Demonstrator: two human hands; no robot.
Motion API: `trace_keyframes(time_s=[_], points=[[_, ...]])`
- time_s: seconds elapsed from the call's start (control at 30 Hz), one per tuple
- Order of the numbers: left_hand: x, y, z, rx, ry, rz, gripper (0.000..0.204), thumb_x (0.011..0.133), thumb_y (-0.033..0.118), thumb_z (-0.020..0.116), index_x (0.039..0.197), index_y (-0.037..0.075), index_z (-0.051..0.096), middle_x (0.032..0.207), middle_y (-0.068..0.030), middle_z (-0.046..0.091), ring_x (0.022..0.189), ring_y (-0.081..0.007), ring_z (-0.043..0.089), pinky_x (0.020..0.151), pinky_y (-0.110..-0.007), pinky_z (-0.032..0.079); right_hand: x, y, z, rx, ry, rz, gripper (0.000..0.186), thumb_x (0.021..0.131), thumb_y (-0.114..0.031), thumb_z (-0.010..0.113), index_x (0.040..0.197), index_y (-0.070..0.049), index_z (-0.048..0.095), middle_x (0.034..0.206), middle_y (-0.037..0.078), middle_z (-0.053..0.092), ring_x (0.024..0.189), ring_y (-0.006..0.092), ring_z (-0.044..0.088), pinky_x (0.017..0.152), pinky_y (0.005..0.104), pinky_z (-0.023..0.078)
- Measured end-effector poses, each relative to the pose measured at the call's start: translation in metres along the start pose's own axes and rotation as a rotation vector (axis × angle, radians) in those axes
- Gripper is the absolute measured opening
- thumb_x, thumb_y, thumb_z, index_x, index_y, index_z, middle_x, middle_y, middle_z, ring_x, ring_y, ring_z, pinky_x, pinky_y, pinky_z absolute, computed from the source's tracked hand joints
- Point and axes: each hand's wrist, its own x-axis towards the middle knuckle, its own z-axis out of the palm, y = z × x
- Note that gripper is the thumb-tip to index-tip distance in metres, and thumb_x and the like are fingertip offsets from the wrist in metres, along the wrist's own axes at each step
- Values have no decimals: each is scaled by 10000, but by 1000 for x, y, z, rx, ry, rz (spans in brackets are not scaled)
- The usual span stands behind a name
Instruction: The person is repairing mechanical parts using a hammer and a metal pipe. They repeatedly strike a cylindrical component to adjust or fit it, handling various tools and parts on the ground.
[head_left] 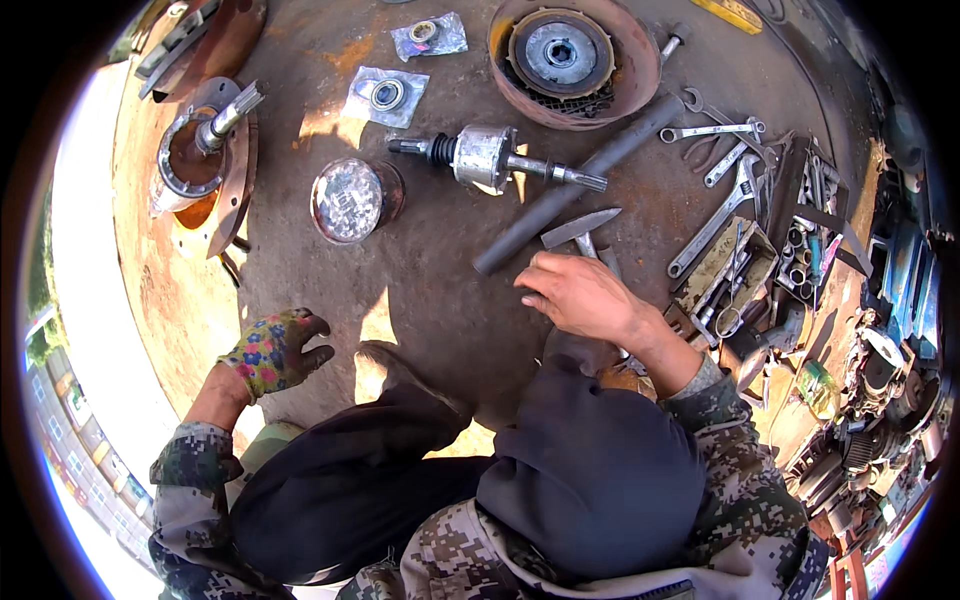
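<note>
Right hand (580,295): bare, fingers loosely curled, grip I cannot tell. Hammer (580,229): head just beyond its knuckles, handle running back toward it. Left hand (275,352): gloved, fingers parted, farther off.

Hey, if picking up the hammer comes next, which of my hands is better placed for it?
Likely your right: the right hand is close by the hammer, just below its head in the picture. The gloved left hand is much farther away, off to the left.
</note>
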Motion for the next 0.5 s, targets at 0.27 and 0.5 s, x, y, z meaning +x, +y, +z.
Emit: trace_keyframes(time_s=[0.27,0.5], points=[[-53,-44,23,-72,157,-288,248,951,164,716,1139,2,710,1089,-171,727,1010,-365,706,859,-435,567,56,-16,-14,-70,-491,-284,139,885,-140,716,931,-19,665,954,164,663,927,392,688,788,497,552],[-14,-68,76,-384,206,-276,247,979,139,704,1176,-9,693,1084,-179,730,952,-309,736,816,-384,579,55,17,-21,-260,-1070,-283,207,900,-195,718,973,-5,682,968,174,681,953,392,701,812,505,557]])
